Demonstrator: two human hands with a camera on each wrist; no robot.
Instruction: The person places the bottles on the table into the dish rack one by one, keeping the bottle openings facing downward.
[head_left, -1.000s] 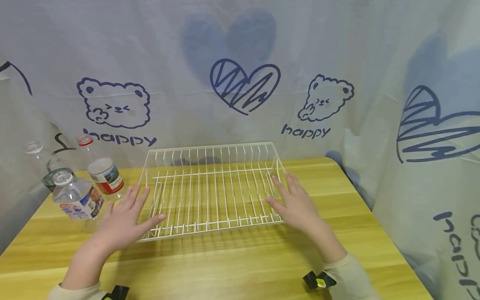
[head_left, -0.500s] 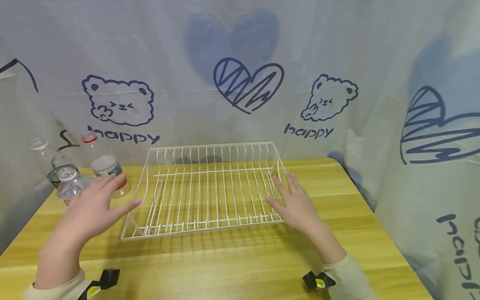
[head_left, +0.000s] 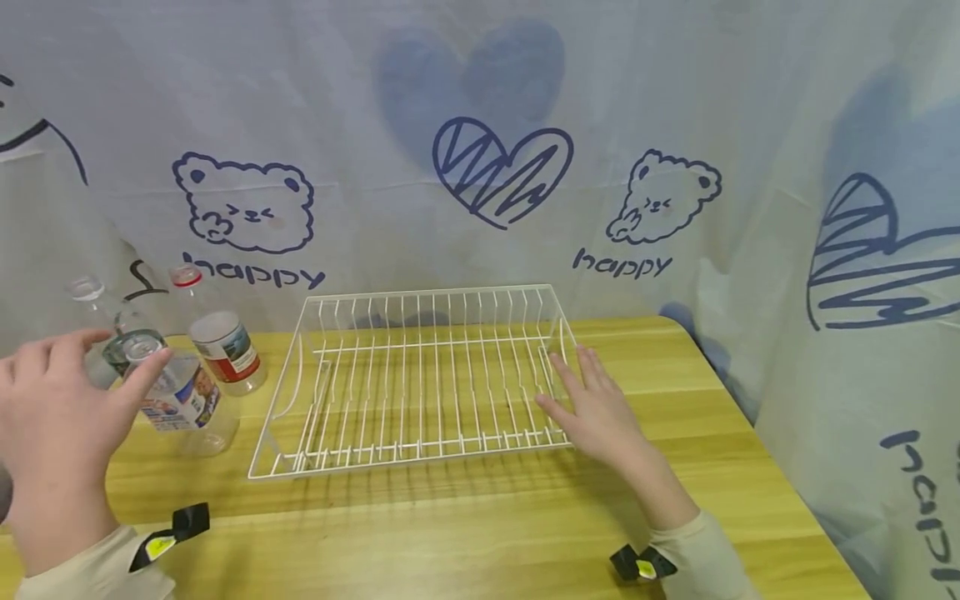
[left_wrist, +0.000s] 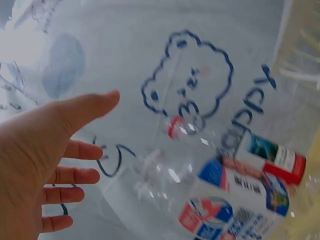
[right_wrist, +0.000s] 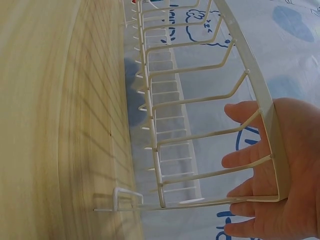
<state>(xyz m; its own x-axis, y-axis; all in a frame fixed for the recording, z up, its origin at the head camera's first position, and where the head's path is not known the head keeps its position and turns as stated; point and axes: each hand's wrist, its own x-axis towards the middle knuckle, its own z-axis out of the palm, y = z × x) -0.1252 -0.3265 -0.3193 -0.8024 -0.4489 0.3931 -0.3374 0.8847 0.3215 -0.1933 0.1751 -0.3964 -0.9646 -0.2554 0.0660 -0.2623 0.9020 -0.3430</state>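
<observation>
My left hand (head_left: 63, 408) is raised beside several clear plastic bottles at the table's left, thumb apart and fingers slightly bent, holding nothing. Nearest to it is a bottle with a blue, white and red label (head_left: 187, 400); in the head view the thumb overlaps its neck, but contact cannot be told. Behind stand a bottle with a red neck ring (head_left: 231, 354) and one with a green band (head_left: 88, 292), partly covered by the hand. A white wire dish rack (head_left: 412, 461) sits mid-table. Against its right end lies my right hand (head_left: 600, 417), its fingers (right_wrist: 245, 155) extended past the rim.
The wooden table (head_left: 420, 533) carries the rack and the bottles. A pale curtain (head_left: 360, 208) with bear and heart drawings hangs behind and along the right side.
My left hand has left the rack's left end and moved left to the bottles, first passing in front of them. The right hand and the rack stay in place; the head view shifts slightly.
</observation>
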